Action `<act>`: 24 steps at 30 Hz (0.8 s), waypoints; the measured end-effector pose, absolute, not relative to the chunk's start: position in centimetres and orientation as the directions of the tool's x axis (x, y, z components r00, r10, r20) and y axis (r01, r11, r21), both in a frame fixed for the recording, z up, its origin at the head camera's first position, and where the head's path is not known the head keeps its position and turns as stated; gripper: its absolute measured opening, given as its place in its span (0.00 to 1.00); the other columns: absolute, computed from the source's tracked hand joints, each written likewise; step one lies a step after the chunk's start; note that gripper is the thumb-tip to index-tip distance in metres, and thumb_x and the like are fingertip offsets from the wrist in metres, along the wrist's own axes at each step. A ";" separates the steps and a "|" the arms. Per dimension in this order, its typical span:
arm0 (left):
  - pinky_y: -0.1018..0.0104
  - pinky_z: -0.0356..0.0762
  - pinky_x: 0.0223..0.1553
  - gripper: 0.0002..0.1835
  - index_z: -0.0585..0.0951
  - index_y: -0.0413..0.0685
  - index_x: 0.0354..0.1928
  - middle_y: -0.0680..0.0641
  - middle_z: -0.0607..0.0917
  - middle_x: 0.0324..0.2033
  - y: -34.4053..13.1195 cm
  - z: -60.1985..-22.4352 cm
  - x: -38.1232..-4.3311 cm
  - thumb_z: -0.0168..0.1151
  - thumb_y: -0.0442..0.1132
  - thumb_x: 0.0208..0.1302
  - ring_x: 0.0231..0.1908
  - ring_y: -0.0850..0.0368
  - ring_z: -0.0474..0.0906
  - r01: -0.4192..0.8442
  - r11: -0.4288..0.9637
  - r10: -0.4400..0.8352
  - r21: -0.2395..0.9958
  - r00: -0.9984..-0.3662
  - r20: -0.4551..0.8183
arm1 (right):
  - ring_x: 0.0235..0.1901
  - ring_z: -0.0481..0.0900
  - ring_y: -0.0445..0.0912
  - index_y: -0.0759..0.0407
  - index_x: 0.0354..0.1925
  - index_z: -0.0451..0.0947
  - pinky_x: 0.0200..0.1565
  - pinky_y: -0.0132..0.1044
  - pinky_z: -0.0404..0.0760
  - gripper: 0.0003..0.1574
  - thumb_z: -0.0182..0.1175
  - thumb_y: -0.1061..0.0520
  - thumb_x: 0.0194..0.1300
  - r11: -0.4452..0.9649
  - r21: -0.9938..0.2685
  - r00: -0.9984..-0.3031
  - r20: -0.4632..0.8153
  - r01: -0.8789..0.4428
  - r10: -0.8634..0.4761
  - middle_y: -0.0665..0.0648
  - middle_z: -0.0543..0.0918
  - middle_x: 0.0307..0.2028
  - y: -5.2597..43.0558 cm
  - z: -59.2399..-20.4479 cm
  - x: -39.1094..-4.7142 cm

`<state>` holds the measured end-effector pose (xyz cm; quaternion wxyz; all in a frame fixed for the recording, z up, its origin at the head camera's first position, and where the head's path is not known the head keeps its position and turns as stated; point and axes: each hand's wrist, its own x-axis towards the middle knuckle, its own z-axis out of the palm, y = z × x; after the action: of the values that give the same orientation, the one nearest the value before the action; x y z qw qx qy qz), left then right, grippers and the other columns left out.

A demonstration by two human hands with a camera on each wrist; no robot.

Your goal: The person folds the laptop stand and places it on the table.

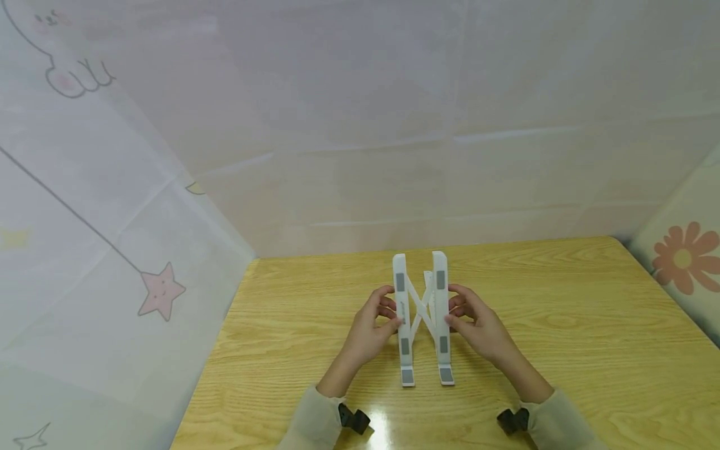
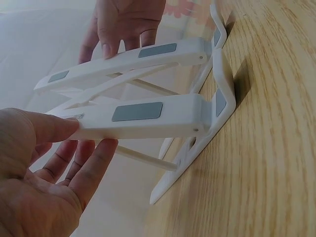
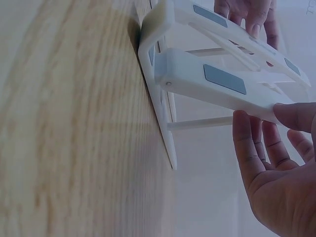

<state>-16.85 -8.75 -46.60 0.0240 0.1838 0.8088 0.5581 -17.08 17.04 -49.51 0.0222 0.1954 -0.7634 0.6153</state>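
A white folding laptop stand (image 1: 403,312) stands on the wooden table, its two long arms raised and joined by crossed struts (image 1: 421,307). Grey pads (image 2: 138,111) line the arms and the front lips. My left hand (image 1: 371,328) holds the left arm of the stand, thumb on top and fingers beneath, as the left wrist view shows. On the other side, my right hand (image 1: 478,325) pinches the right arm between thumb (image 3: 296,116) and fingers. The stand's base rails (image 3: 165,133) touch the tabletop.
The wooden table (image 1: 562,312) reaches back to a pale cloth wall (image 1: 360,156). Patterned cloth with a pink star (image 1: 161,292) hangs at the left, and one with a flower (image 1: 683,257) at the right. Small black devices (image 1: 354,419) sit at both sleeve cuffs.
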 end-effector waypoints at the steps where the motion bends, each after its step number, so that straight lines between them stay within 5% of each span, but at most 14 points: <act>1: 0.67 0.84 0.39 0.31 0.64 0.39 0.71 0.36 0.77 0.51 -8.7 -46.1 -16.6 0.62 0.25 0.68 0.48 0.42 0.79 0.270 0.309 0.327 0.912 -0.930 0.165 | 0.40 0.80 0.46 0.60 0.71 0.64 0.39 0.48 0.87 0.34 0.61 0.67 0.71 0.166 -0.931 -0.923 0.272 -0.324 -0.272 0.65 0.74 0.48 17.0 -49.5 -17.1; 7: 0.69 0.83 0.38 0.30 0.65 0.35 0.70 0.35 0.77 0.49 -8.3 -44.0 -15.7 0.61 0.25 0.68 0.47 0.41 0.79 0.283 0.302 0.344 0.911 -0.923 0.173 | 0.41 0.80 0.47 0.60 0.71 0.63 0.39 0.48 0.87 0.34 0.61 0.66 0.71 0.160 -0.936 -0.924 0.261 -0.313 -0.279 0.65 0.74 0.48 17.0 -49.6 -17.2; 17: 0.68 0.84 0.38 0.31 0.65 0.45 0.70 0.39 0.78 0.49 -8.0 -47.9 -17.4 0.64 0.27 0.68 0.46 0.45 0.79 0.273 0.314 0.308 0.909 -0.935 0.174 | 0.41 0.81 0.47 0.60 0.71 0.64 0.39 0.49 0.87 0.34 0.61 0.66 0.71 0.170 -0.935 -0.926 0.256 -0.310 -0.279 0.65 0.75 0.48 16.5 -49.4 -17.1; 24: 0.70 0.84 0.37 0.31 0.66 0.42 0.69 0.37 0.78 0.48 -7.5 -46.6 -16.8 0.63 0.24 0.67 0.46 0.43 0.79 0.251 0.276 0.313 0.928 -0.936 0.160 | 0.41 0.80 0.48 0.60 0.71 0.65 0.39 0.49 0.87 0.34 0.61 0.67 0.71 0.187 -0.935 -0.930 0.246 -0.302 -0.275 0.65 0.75 0.47 16.2 -49.3 -17.2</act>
<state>-16.78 -7.55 -46.57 0.0270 0.1767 0.7984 0.5750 -17.16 16.16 -49.29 0.0113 0.1872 -0.7704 0.6093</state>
